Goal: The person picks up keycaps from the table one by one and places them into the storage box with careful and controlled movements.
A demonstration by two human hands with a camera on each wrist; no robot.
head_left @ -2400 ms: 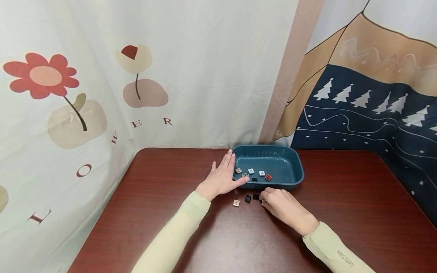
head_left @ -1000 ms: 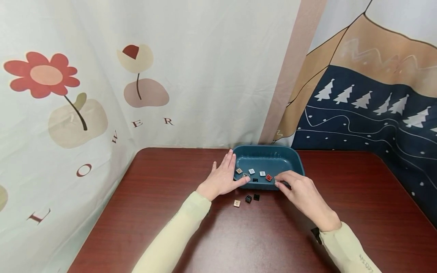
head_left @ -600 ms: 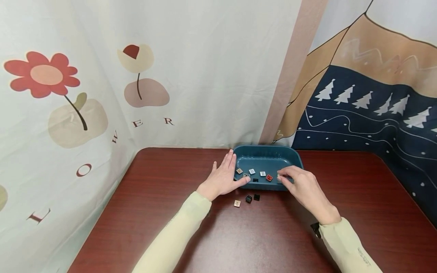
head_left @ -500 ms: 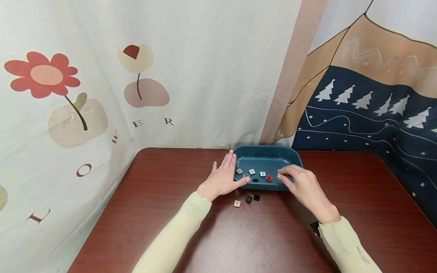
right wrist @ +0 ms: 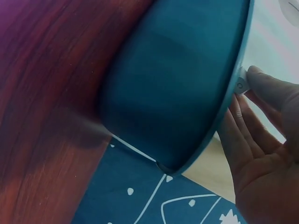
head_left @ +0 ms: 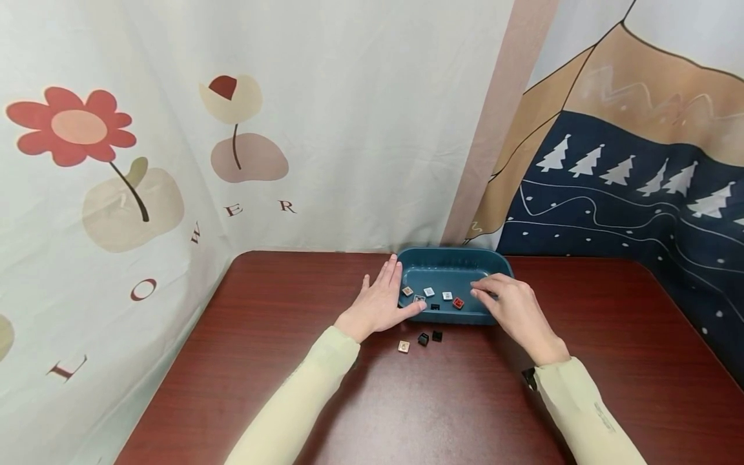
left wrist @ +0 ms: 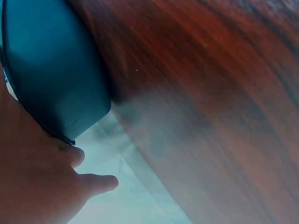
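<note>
My left hand (head_left: 374, 307) lies with straight fingers along the left end of a dark blue plastic bin (head_left: 453, 318), the thumb at its front rim. Over the bin's right part, my right hand (head_left: 514, 310) pinches a small white keycap (right wrist: 241, 84) between thumb and fingertips; a dark mark shows on the cap in the right wrist view. Inside the bin lie several keycaps, among them a beige one (head_left: 407, 291), white ones (head_left: 447, 296), a red one (head_left: 458, 303) and a black one (head_left: 434, 307).
In front of the bin on the brown table (head_left: 407, 407) are a beige keycap (head_left: 403, 347) and two black keycaps (head_left: 430, 337). A printed curtain (head_left: 349, 129) hangs right behind the table's back edge.
My right hand has left the table in front of the bin, where it took up a keycap, and moved right and forward over the bin. My left hand has stayed put.
</note>
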